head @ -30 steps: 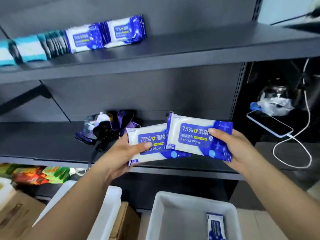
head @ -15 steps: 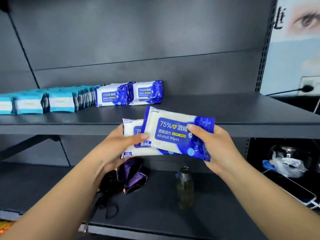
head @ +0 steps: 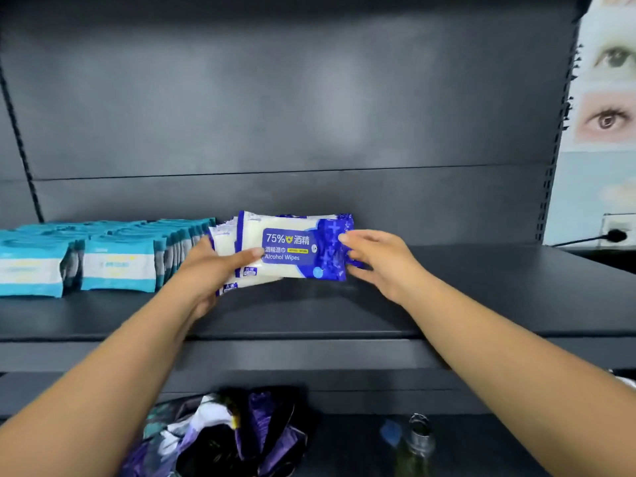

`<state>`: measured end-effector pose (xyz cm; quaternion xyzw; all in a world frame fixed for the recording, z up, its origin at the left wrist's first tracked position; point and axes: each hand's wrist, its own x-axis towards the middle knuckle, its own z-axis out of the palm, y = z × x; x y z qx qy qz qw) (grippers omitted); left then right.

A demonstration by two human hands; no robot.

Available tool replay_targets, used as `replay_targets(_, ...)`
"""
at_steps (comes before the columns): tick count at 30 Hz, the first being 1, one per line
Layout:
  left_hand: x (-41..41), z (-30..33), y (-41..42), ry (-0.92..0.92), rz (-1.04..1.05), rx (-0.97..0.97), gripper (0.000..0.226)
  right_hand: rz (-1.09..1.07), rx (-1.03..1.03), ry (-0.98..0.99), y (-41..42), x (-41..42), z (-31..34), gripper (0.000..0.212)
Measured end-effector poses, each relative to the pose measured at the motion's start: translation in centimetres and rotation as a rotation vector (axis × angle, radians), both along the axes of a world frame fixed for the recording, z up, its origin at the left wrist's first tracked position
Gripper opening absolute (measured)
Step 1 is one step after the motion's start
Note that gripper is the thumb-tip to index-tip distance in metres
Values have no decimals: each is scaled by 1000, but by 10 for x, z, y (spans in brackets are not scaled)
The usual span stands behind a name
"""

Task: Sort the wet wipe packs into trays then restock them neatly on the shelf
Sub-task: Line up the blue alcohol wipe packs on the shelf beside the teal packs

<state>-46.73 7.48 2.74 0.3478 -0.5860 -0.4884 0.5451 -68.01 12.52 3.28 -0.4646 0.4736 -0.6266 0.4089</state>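
Observation:
Two blue-and-white alcohol wipe packs stand on edge on the dark upper shelf. The front pack overlaps the one behind it. My left hand grips their left ends, thumb across the front label. My right hand pinches the blue right end of the front pack. Just to the left stands a row of several teal-and-white wipe packs, touching the blue ones. Any blue packs further back on the shelf are hidden behind the held ones.
The upper shelf stretches bare to the right of my hands. On the lower shelf lie a crumpled purple bag and a small bottle. A wall socket with a plug sits at the far right.
Both hands have lifted the two blue packs up from below shelf height and forward onto the upper shelf, against the teal row. The view has tilted upward; the trays have dropped out of sight.

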Motion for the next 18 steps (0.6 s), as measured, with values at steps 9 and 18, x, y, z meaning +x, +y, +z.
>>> replay_targets(9, 3, 16, -94, 118, 174, -57, 41, -318, 286, 471, -88, -37, -1, 39)
replay_targets(18, 17, 6, -122, 207, 133, 22, 33, -168, 497, 771, -147, -30, -5, 50)
